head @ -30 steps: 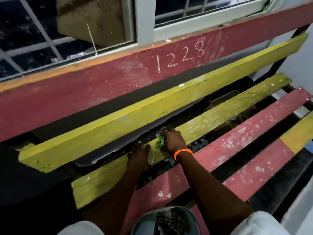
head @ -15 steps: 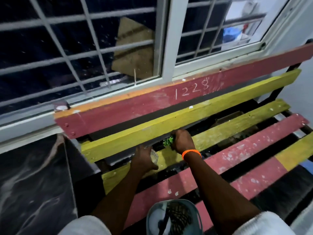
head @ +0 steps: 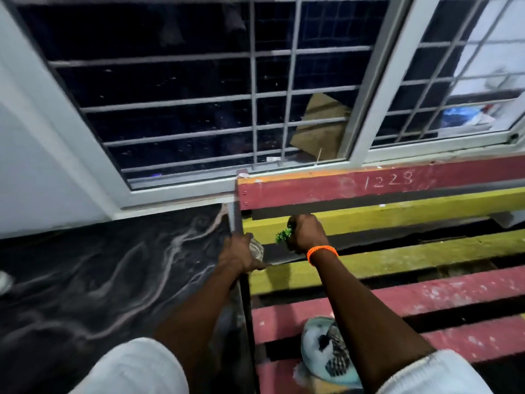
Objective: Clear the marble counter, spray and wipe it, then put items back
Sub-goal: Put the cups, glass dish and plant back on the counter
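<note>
Left hand (head: 240, 255) grips a clear glass (head: 256, 249) at the marble counter (head: 99, 274) right edge; right hand (head: 308, 233) (orange wristband) clutches a green sprig (head: 283, 235) over the slatted bench (head: 412, 294).

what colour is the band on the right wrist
Bright orange; the wristband shows clearly in the head view, just below the right hand.

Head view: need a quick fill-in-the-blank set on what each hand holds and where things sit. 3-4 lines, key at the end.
1. The right hand holds a small ____ plant sprig.
2. The left hand grips a clear ____.
3. The wristband on the right arm is ____.
4. The dark marble counter lies to the ____ of the painted bench.

Missing words: green; glass; orange; left
</note>
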